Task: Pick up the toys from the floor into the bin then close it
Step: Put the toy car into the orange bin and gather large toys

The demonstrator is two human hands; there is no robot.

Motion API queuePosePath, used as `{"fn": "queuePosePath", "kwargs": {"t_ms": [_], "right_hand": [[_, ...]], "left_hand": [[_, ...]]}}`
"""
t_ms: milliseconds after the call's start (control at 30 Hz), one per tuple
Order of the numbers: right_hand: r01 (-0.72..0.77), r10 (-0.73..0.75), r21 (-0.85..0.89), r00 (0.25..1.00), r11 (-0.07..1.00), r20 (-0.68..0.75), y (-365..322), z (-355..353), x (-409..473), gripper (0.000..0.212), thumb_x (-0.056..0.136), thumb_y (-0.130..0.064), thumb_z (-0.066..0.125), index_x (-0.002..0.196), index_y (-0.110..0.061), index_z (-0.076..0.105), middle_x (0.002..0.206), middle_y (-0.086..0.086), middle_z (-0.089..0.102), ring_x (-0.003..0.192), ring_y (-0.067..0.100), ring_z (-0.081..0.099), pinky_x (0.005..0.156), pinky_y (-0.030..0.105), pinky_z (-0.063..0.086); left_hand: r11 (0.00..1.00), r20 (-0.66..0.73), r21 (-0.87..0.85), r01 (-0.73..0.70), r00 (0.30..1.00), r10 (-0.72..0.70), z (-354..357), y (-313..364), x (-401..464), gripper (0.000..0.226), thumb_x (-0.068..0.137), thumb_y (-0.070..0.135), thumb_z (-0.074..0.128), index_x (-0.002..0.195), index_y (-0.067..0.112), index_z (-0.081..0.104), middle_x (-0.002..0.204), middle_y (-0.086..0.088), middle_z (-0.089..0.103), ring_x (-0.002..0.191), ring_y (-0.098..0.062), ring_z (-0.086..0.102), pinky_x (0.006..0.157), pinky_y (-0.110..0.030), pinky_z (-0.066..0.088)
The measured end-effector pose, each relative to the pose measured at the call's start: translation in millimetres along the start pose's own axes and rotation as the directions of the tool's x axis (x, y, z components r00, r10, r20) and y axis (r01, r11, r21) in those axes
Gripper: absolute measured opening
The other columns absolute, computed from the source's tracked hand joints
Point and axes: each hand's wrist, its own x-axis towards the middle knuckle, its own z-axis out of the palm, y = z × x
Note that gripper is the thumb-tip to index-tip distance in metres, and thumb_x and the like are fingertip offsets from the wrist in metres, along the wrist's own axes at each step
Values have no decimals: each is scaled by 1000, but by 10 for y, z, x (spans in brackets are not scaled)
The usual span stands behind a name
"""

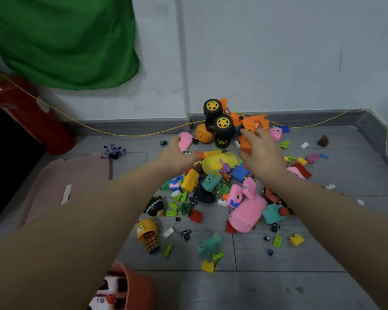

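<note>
Left grip [177, 153] open with fingers spread, holding nothing, hovering at centre frame beside a pink toy [186, 139] and over the yellow toy [220, 162]. Right grip [261, 153] likewise open and empty, fingertips at or touching the orange truck [233, 121] tipped on its side near the wall, upper centre. Toys [211, 198] scattered over the grey floor [278, 287] through the middle of the frame; pink lid [61, 186] flat at the left, orange bin rim [132, 285] at the bottom left edge.
</note>
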Motion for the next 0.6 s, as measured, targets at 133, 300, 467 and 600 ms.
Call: {"fn": "queuePosePath", "kwargs": {"t_ms": [133,300,467,600], "right_hand": [[-5,4,274,1000,962,7,-548,-365,-10,54,78,-38,71,130,-27,58,117,5,53,107,29,56,86,39,48],[69,-101,490,994,869,40,-1466,-804,-318,33,72,-55,74,94,-33,68,95,-7,59,91,11,56,79,28,42],[-20,-195,750,961,661,197,-2301,-1240,-731,35,75,-49,78,82,-18,65,74,8,68,65,18,64,61,38,53],[-288,-214,861,890,419,402,-2857,-1425,-927,31,76,-34,82,87,-12,64,76,14,62,69,39,66,51,35,55]], "left_hand": [[991,-88,-131,8,996,-20,-478,-29,-334,90,87,45,67,155,23,12,141,-13,44,120,-27,50,91,-29,37],[948,-187,-317,19,979,-82,-1094,-313,-790,120,56,78,73,151,38,13,145,-3,43,132,-27,44,111,-46,34],[919,-166,-393,21,982,-94,-1636,-748,-1300,95,70,78,62,146,30,33,137,8,51,126,-17,48,102,-40,33],[893,-65,-447,51,994,-89,-2024,-1107,-1745,59,80,75,52,113,29,67,111,1,72,104,-20,67,94,-38,52]]}}
